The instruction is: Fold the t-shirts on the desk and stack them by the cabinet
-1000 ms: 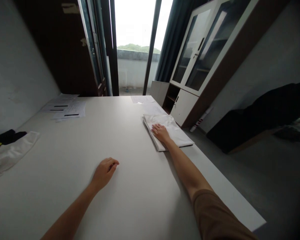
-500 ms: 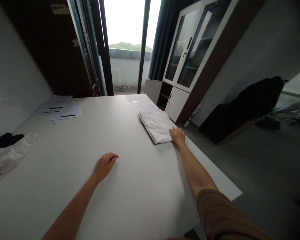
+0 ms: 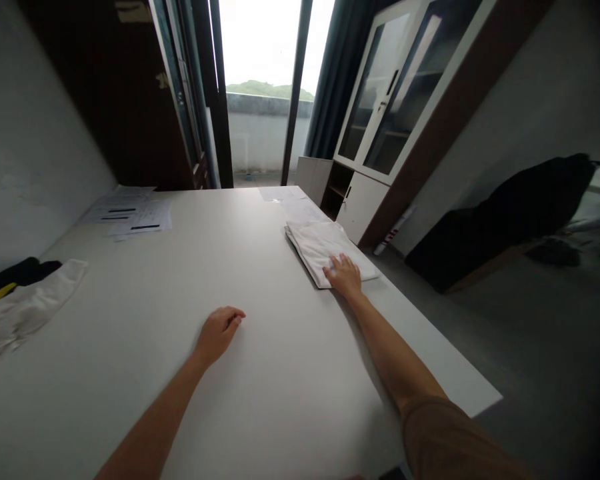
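Observation:
A folded white cloth [image 3: 316,241], perhaps a garment, lies near the table's right edge with a thin dark layer showing along its left side. On its near part rests my right hand [image 3: 346,275], palm down with the fingers spread. My left hand [image 3: 220,335] lies on the bare tabletop [image 3: 275,373], to the left of the cloth and nearer to me. Its fingers are loosely curled together, and nothing shows in them.
Several printed papers [image 3: 139,215] lie at the far left, and more sheets [image 3: 283,194] at the far right corner. White, black and yellow fabric [image 3: 40,293] sits at the left edge. A glass-door cabinet [image 3: 375,93] stands beyond the table's right side.
My right hand has moved left from the cloth's right corner onto its near part, with fingers more spread. My left hand has barely moved. The view has shifted slightly.

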The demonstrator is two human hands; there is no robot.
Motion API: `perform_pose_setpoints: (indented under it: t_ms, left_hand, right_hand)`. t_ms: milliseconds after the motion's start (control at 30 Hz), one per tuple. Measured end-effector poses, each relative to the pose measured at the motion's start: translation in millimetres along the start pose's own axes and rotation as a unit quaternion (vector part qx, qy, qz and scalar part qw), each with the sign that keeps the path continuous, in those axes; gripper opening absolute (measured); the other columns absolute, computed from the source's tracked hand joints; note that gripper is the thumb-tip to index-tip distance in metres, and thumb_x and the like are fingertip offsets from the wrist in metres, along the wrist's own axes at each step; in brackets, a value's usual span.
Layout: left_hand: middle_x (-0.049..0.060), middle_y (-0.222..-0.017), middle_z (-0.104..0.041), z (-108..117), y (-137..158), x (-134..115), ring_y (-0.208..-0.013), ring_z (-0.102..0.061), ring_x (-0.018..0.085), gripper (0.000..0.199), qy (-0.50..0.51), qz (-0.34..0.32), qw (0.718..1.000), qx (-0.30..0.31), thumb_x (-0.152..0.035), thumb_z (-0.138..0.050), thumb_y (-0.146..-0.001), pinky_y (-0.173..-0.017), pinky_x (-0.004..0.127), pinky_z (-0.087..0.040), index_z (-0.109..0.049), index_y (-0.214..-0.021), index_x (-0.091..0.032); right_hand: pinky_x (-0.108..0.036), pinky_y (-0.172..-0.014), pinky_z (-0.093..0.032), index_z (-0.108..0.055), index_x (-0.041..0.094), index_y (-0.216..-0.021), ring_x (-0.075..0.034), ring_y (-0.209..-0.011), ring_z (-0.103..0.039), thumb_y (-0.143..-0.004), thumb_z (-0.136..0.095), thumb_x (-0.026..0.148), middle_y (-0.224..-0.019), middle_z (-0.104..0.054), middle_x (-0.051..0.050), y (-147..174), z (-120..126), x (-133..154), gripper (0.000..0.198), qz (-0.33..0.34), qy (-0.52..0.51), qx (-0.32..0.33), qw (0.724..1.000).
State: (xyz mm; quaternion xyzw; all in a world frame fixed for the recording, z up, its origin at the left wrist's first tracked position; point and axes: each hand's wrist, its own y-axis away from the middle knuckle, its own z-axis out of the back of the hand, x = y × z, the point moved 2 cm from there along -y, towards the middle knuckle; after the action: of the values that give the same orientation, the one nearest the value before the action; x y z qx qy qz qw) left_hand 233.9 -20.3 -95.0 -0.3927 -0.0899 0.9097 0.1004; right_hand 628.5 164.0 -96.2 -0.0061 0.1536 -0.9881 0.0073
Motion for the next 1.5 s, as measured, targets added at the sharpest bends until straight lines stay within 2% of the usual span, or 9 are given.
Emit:
perform_pose_setpoints:
  t_ms: [200, 567, 733, 867, 967, 1067, 1267, 1367, 1500]
  left_hand:
    - [0.002, -0.098, -0.076, 0.1, 5.0, -9.0, -0.094, -0.067, 0.019, 0.022, 0.013, 0.032, 0.999, -0.006, -0.023, -0.051, -0.094, -0.091, 0.033, -0.047, -0.073, -0.096, -0.023]
    - [0.003, -0.095, -0.075, -0.5, 2.0, 0.0, -0.09, -0.066, 0.019, 0.021, -0.044, 0.014, 0.999, 0.017, -0.022, -0.056, -0.094, -0.092, 0.033, -0.046, -0.076, -0.1, -0.022]
    - [0.004, -0.1, -0.075, -1.0, 1.8, -0.2, -0.093, -0.066, 0.019, 0.023, -0.07, 0.003, 0.997, 0.023, -0.023, -0.053, -0.096, -0.092, 0.033, -0.047, -0.075, -0.102, -0.022]
    - [0.003, -0.105, -0.074, 7.6, -0.2, 10.8, -0.1, -0.064, 0.017, 0.022, -0.122, 0.01, 0.992, 0.019, -0.023, -0.054, -0.096, -0.096, 0.029, -0.046, -0.074, -0.104, -0.023]
    - [0.005, -0.112, -0.071, 40.7, 0.8, 34.5, -0.109, -0.06, 0.02, 0.019, -0.167, 0.053, 0.984, -0.023, -0.024, -0.058, -0.094, -0.103, 0.032, -0.042, -0.075, -0.102, -0.022]
    - [0.01, -0.123, -0.066, 107.3, 19.9, 69.3, -0.12, -0.054, 0.024, 0.022, -0.231, 0.143, 0.957, -0.1, -0.019, -0.058, -0.091, -0.11, 0.038, -0.037, -0.073, -0.106, -0.02]
    - [0.028, -0.144, -0.044, 255.5, 125.1, 120.1, -0.137, -0.034, 0.042, 0.052, -0.347, 0.37, 0.812, -0.29, -0.018, -0.047, -0.091, -0.109, 0.056, -0.029, -0.045, -0.14, -0.002]
    - [0.03, -0.129, -0.053, 278.5, 159.5, 128.5, -0.126, -0.043, 0.044, 0.045, -0.366, 0.433, 0.767, -0.301, -0.018, -0.045, -0.089, -0.099, 0.057, -0.036, -0.052, -0.131, -0.001]
    - [0.023, -0.122, -0.059, 261.3, 150.5, 132.4, -0.119, -0.049, 0.039, 0.034, -0.38, 0.433, 0.776, -0.257, -0.022, -0.046, -0.091, -0.096, 0.052, -0.039, -0.062, -0.119, -0.011]
  right_hand:
    - [-0.05, -0.115, -0.028, -0.056, 0.016, -0.143, -0.032, -0.146, -0.031, -0.103, -0.037, 0.054, -0.158, -0.04, -0.019, 9.5, 5.1, 5.8, 0.058, 0.112, 0.018, -0.047, 0.992]
    - [-0.066, -0.114, -0.024, -0.037, 0.034, -0.159, -0.037, -0.147, -0.034, -0.094, -0.019, 0.07, -0.156, -0.043, -0.017, -7.8, -55.1, 8.6, 0.076, 0.24, -0.123, -0.043, 0.962]
    - [-0.065, -0.119, -0.022, -0.041, 0.037, -0.156, -0.033, -0.151, -0.028, -0.096, -0.024, 0.065, -0.164, -0.033, -0.009, 15.5, -39.5, 41.1, 0.068, 0.284, -0.153, -0.039, 0.946]
    - [-0.056, -0.123, -0.026, -0.054, 0.035, -0.148, -0.027, -0.149, -0.034, -0.1, -0.028, 0.049, -0.159, -0.042, -0.005, 38.4, -26.3, 85.1, 0.055, 0.355, -0.158, 0.019, 0.921]
    - [-0.052, -0.121, -0.032, -0.051, 0.033, -0.15, -0.025, -0.149, -0.035, -0.101, -0.032, 0.046, -0.158, -0.044, -0.005, 55.0, -20.9, 121.0, 0.054, 0.397, -0.162, 0.06, 0.902]
    - [-0.053, -0.122, -0.029, -0.047, 0.03, -0.153, -0.025, -0.151, -0.031, -0.103, -0.033, 0.049, -0.161, -0.038, -0.006, 65.2, -17.6, 155.2, 0.056, 0.412, -0.163, 0.067, 0.894]
    - [-0.052, -0.123, -0.025, -0.047, 0.03, -0.153, -0.025, -0.152, -0.029, -0.103, -0.036, 0.051, -0.162, -0.036, -0.006, 56.7, -19.2, 212.9, 0.055, 0.425, -0.176, 0.081, 0.884]
    - [-0.051, -0.123, -0.025, -0.05, 0.028, -0.15, -0.026, -0.151, -0.032, -0.103, -0.039, 0.048, -0.16, -0.04, -0.008, 49.3, -22.4, 247.5, 0.052, 0.399, -0.193, 0.078, 0.893]
    - [-0.051, -0.122, -0.025, -0.057, 0.026, -0.143, -0.027, -0.147, -0.037, -0.102, -0.045, 0.041, -0.155, -0.047, -0.01, 46.3, -19.1, 297.5, 0.045, 0.372, -0.225, 0.08, 0.897]
